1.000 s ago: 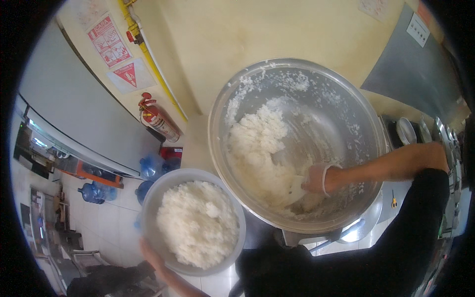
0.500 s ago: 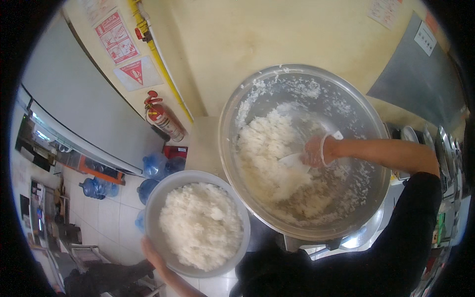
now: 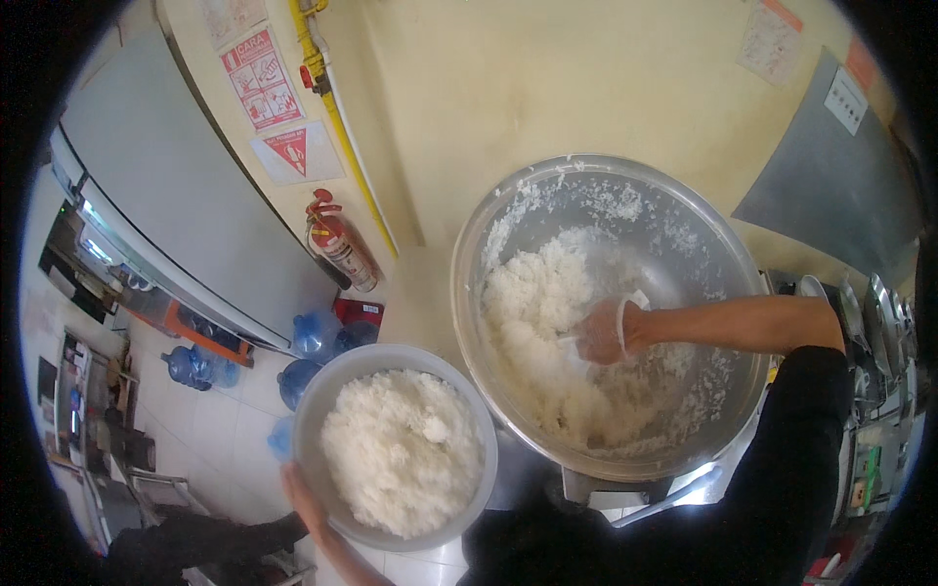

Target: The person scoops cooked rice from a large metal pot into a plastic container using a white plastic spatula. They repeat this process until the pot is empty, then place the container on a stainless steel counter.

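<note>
My right hand (image 3: 603, 334) is down inside a large metal pot (image 3: 674, 264), closed round a white rice scoop (image 3: 576, 359). A clear plastic glove with a pale band at the wrist seems to cover this hand. The scoop's blade is partly buried in the cooked white rice (image 3: 532, 303), heaped along the pot's left side. Loose grains cling to the inner wall. To the lower left, my left hand (image 3: 303, 496) grips the outer side of a grey basin (image 3: 303, 430); some of its fingers are hidden. White rice (image 3: 401, 454) is mounded inside the basin.
Blue water jugs (image 3: 298, 381) stand on the tiled floor beyond the basin. A red fire extinguisher (image 3: 342, 244) hangs by a yellow pipe (image 3: 357, 166) on the wall. Metal pans and lids (image 3: 879, 322) crowd the far right. A grey panel (image 3: 195, 176) rises at left.
My right hand has moved slightly left and down with the scoop, deeper against the rice heap. My left hand stays on the basin. The whole view has shifted a little.
</note>
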### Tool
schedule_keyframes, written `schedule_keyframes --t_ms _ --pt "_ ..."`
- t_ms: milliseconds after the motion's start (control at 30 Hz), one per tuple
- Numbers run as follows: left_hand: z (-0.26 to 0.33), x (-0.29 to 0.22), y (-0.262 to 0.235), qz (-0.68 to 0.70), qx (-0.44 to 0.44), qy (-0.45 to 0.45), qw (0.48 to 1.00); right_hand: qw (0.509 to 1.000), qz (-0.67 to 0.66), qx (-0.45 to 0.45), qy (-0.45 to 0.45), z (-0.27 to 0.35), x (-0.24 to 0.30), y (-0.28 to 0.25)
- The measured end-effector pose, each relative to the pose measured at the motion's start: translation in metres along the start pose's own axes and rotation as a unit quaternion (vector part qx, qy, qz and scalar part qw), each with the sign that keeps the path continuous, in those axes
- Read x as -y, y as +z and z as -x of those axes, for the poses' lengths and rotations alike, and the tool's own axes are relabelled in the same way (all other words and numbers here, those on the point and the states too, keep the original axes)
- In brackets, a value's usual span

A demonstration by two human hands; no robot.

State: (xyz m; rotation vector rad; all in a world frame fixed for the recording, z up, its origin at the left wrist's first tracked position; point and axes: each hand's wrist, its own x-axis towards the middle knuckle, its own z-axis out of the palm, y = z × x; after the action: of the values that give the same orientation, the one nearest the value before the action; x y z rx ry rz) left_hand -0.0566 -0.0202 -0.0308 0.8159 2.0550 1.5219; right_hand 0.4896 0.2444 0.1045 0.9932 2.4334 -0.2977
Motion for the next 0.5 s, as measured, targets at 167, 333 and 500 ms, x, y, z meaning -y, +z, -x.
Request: schedule_keyframes --t_ms 167,333,500 --pt "0.001 0.001 -0.001 0.033 0.022 0.005 0.999 0.981 -0.070 -0.166 -0.070 0.012 0.012 -0.010" --pt "0.003 -0.010 0.002 0.058 0.041 0.021 0.997 0.982 0.025 -0.161 -0.096 0.005 0.005 -0.011" --pt "0.002 -0.011 0.001 0.002 0.023 0.006 1.000 0.971 -0.058 -0.172 -0.157 0.012 0.001 -0.035"
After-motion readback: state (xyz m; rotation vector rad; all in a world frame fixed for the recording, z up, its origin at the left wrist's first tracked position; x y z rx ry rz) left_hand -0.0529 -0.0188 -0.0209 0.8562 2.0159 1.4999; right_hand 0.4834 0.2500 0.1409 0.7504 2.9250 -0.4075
